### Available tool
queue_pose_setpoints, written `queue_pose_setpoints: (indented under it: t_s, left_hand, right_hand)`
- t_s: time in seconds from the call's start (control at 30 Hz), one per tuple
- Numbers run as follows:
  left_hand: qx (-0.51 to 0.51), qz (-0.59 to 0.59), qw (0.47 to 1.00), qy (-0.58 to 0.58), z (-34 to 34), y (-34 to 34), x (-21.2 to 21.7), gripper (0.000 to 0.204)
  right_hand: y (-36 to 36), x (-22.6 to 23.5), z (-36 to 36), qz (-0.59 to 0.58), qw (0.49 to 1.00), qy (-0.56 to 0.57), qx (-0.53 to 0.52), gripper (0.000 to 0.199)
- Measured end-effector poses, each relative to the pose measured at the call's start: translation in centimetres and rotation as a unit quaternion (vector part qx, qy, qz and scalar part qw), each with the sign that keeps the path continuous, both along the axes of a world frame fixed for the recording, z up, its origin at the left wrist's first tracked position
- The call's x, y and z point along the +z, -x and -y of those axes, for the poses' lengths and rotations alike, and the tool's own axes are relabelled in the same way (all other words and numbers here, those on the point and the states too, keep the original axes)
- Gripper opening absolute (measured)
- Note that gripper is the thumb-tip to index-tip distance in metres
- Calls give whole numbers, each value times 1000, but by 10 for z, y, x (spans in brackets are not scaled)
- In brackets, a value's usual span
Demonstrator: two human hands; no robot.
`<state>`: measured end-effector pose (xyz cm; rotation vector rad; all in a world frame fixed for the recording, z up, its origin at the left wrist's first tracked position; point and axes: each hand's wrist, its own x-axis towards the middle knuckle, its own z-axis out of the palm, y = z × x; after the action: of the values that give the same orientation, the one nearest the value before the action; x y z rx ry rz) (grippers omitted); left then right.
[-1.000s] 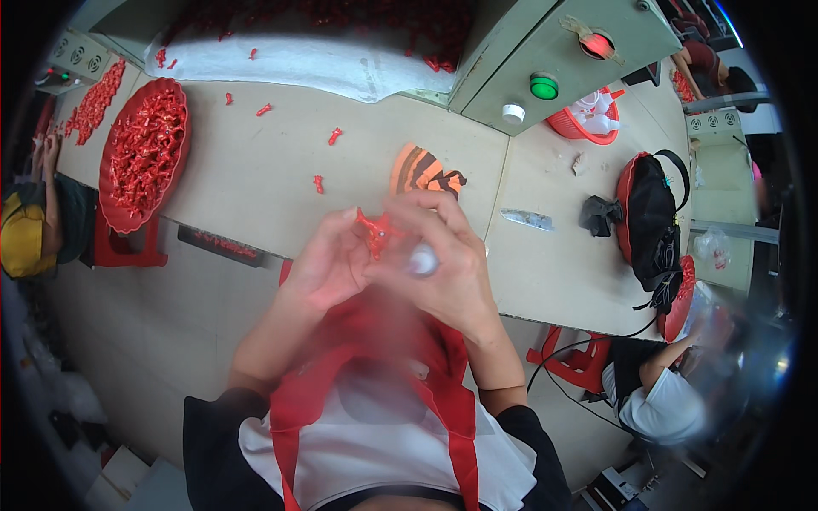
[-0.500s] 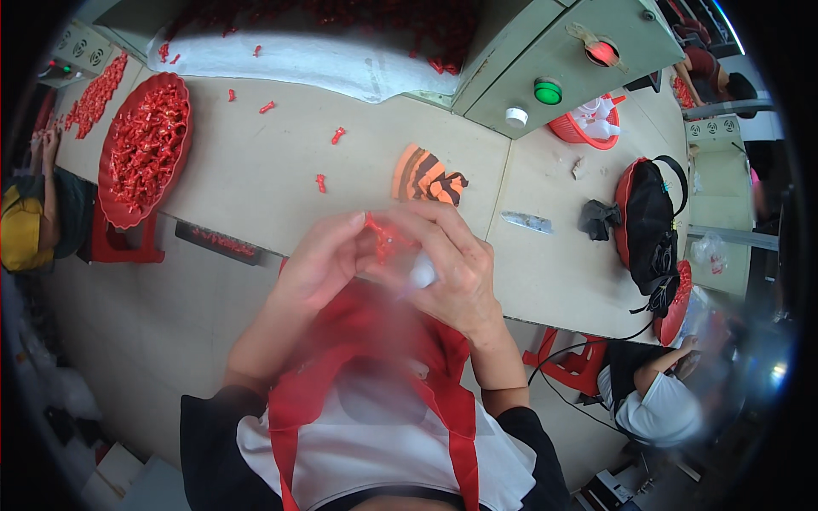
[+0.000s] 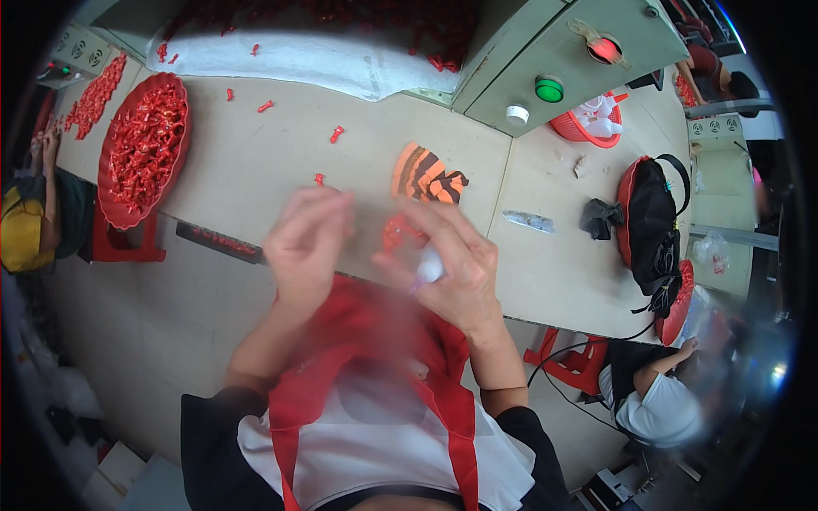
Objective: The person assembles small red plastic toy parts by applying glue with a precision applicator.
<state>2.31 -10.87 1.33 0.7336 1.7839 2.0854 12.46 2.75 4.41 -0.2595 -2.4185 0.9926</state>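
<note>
Glossy red figure-shaped piece [image 3: 394, 234], probably plastic, sits in the right hand [image 3: 458, 268] alone now, held up over the near edge of the pale table [image 3: 256, 145]. Half a second ago both hands were closed around it; the left hand [image 3: 302, 243] has since come away, and a clear gap stands between them. To my eye that means the two-handed part of the work on this piece has paused, perhaps finished. The right grip pinches the piece between thumb and fingers, with a small white rounded object [image 3: 430, 266] tucked against the palm. The left grip looks bunched, but it is blurred and I cannot tell whether anything is in it. Just beyond its fingertips lies a small loose red piece [image 3: 319, 179], near an orange-and-brown striped cloth [image 3: 426, 175].
</note>
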Motion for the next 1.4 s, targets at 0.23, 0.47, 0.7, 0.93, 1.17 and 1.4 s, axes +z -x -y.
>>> queue_pose_setpoints:
  t_s: [0.23,0.47,0.7,0.93,1.17,1.4]
  left_hand:
    - [-171,321,931,-12,-2,10,0,27]
    - [-220,358,907,1,-5,-1,-3,34]
    - [-113,188,975,45,-3,-9,14,41]
    - [-108,196,974,27,0,-10,23,39]
    - [-106,149,983,32,2,-11,28,37]
    - [-106,154,982,33,1,-10,31,36]
  right_hand:
    - [0,-14,-12,-31,991,132,10,56]
    - [-6,-19,-8,-7,991,130,37,57]
    - [-29,-3,-7,58,962,257,-75,45]
    - [-38,14,7,-149,988,45,-23,30]
    - [-27,17,9,-174,984,-18,18,30]
    - [-27,21,14,-124,991,19,-36,32]
